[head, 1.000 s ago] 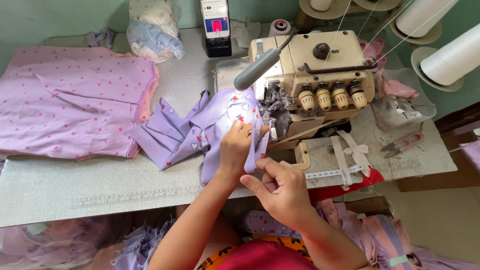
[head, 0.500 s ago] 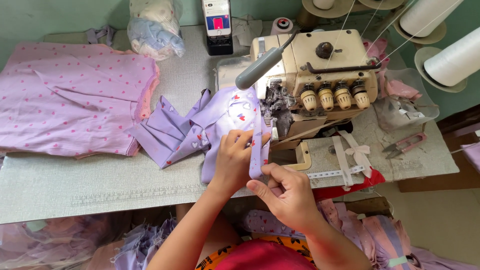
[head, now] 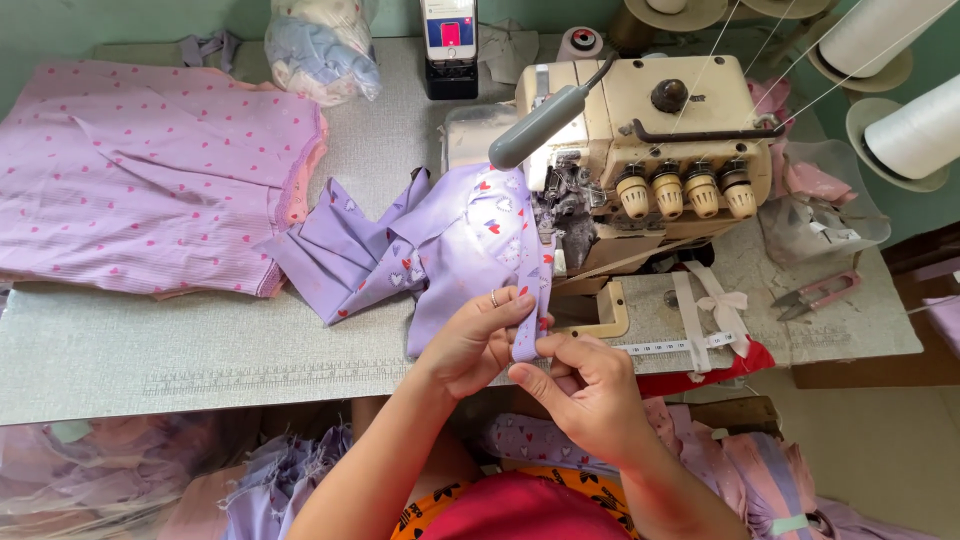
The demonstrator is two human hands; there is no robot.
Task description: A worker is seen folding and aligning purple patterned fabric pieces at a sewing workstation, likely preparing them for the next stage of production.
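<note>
Both the left hand [head: 478,340] and right hand [head: 590,395] pinched a narrow lilac fabric strip [head: 528,320] closed at the cream overlock sewing machine [head: 650,150]. The strip's seam looked only partly stitched, and the crumpled lilac heart-print garment [head: 440,250] lay unfinished beside it.

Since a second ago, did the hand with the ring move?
Yes. The left hand, holding the narrow lilac fabric strip, has slid toward the person, away from the cream sewing machine.

Garment sewing workshop: overlock machine [head: 650,160] on counter [head: 200,350], thread cones [head: 915,130], stacked pink fabric [head: 150,170], snips [head: 818,295]
</note>
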